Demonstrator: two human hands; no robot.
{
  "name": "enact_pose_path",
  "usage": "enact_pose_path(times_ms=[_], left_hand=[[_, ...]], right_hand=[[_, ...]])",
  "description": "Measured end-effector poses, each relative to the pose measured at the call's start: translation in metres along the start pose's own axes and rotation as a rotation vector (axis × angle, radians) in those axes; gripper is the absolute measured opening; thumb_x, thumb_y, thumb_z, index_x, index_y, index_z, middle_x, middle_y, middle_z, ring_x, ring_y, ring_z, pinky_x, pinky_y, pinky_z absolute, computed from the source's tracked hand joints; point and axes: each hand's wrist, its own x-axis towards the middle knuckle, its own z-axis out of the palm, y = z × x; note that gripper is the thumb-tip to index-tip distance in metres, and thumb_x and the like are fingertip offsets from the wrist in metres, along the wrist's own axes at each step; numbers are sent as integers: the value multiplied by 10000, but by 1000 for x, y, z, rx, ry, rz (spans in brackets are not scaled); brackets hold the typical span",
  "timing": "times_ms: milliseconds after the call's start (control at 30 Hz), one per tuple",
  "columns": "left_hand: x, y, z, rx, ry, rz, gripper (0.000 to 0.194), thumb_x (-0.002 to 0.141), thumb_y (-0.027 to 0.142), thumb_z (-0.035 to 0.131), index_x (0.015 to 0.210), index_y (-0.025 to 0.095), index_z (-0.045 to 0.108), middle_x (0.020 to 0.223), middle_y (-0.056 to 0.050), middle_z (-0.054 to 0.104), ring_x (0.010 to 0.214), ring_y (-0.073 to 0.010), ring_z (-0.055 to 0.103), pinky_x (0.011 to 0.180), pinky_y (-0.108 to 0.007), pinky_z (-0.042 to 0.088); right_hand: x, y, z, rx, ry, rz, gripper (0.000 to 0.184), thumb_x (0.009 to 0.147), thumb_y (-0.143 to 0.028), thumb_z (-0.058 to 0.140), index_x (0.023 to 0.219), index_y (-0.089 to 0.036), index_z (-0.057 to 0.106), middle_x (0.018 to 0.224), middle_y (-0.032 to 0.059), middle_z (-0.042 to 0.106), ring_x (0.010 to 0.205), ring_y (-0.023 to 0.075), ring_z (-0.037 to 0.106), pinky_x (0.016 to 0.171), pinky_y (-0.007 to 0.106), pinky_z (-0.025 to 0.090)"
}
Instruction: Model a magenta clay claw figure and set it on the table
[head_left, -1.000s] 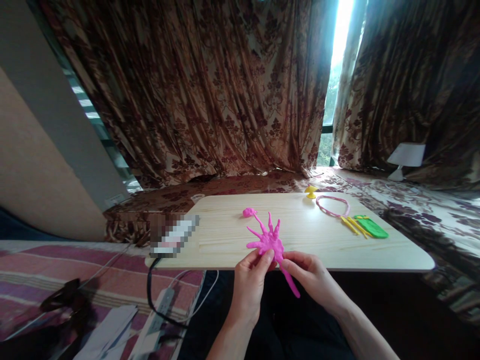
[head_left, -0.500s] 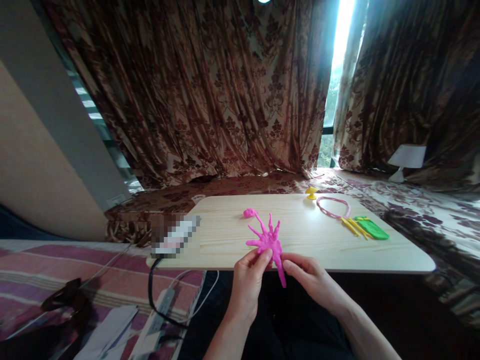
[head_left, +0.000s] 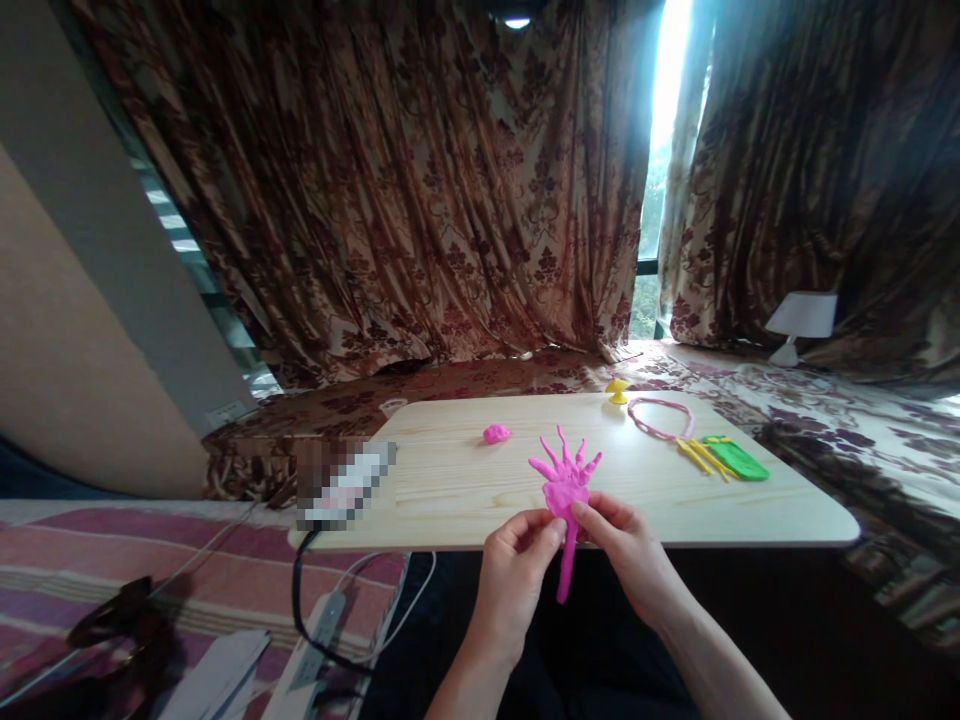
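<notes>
Between my two hands is a pink modelling-clay figure (head_left: 566,492), with several thin finger-like prongs fanning out at the top and a long stem hanging below the table's front edge. My left hand (head_left: 517,560) pinches the lower left of its palm-like body between thumb and fingers. On the other side my right hand (head_left: 622,545) is closed on the lower right of the same body, the thumb on its front. Beyond the figure, a small pink clay lump (head_left: 496,434) lies on the wooden table (head_left: 442,490).
At the table's right are a yellow mushroom-like piece (head_left: 617,390), a pink braided ring (head_left: 631,420), yellow strips (head_left: 694,457) and a green clay slab (head_left: 739,460). A blurred-out device (head_left: 349,485) with a black cable sits left. A white lamp (head_left: 802,318) stands behind, right.
The pink clay figure has turned more upright and shifted right, its prongs now pointing up. My left hand has moved right, and both thumbs are now close together at the stem's base.
</notes>
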Motion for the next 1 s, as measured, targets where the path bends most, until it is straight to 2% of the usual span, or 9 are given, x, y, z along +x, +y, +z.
enact_pose_path(times_ms=[133, 267, 467, 633, 733, 867, 1000], left_hand=[[-1, 0, 0, 42, 18, 22, 229, 743, 317, 647, 875, 133, 681, 770, -50, 692, 768, -151, 598, 757, -253, 458], [-1, 3, -1, 32, 25, 35, 260, 749, 327, 637, 929, 142, 673, 825, -55, 691, 788, -159, 595, 769, -266, 457], [1, 3, -3, 61, 82, 78, 253, 735, 334, 649, 888, 135, 680, 788, -53, 684, 751, -159, 592, 730, -256, 460], [3, 7, -3, 34, 72, 118, 269, 751, 331, 632, 950, 155, 676, 892, -63, 697, 885, -196, 603, 803, -279, 457], [4, 8, -4, 45, 85, 120, 265, 745, 326, 639, 931, 142, 685, 853, -64, 705, 847, -190, 609, 796, -281, 461], [3, 8, -2, 53, 64, 101, 250, 742, 318, 645, 907, 136, 692, 815, -57, 709, 805, -173, 613, 759, -252, 462], [-1, 10, 1, 27, 72, 113, 255, 738, 303, 651, 937, 146, 682, 882, -56, 706, 853, -175, 605, 784, -248, 453]], right_hand=[[-1, -2, 3, 3, -10, -4, 227, 795, -350, 621, 898, -160, 690, 733, 22, 656, 679, 144, 569, 709, 284, 455], [-1, -3, 3, -35, 0, -13, 222, 798, -348, 618, 886, -156, 688, 718, 9, 639, 692, 138, 551, 693, 260, 438], [0, -5, 4, -91, -23, -17, 245, 795, -368, 613, 887, -154, 690, 731, 13, 644, 683, 139, 543, 672, 251, 431], [0, -7, 6, -113, -82, -23, 250, 782, -363, 627, 920, -166, 695, 798, 29, 675, 788, 178, 583, 750, 281, 450], [0, -10, 7, -141, -86, -51, 261, 791, -354, 621, 972, -179, 688, 856, 35, 686, 856, 202, 591, 802, 309, 447], [0, -15, 7, -164, -58, -115, 292, 802, -381, 600, 1005, -188, 684, 890, 37, 694, 845, 205, 598, 804, 314, 448], [-1, -16, 7, -142, -63, -134, 284, 804, -388, 596, 976, -187, 697, 881, 32, 701, 858, 206, 603, 807, 307, 449]])
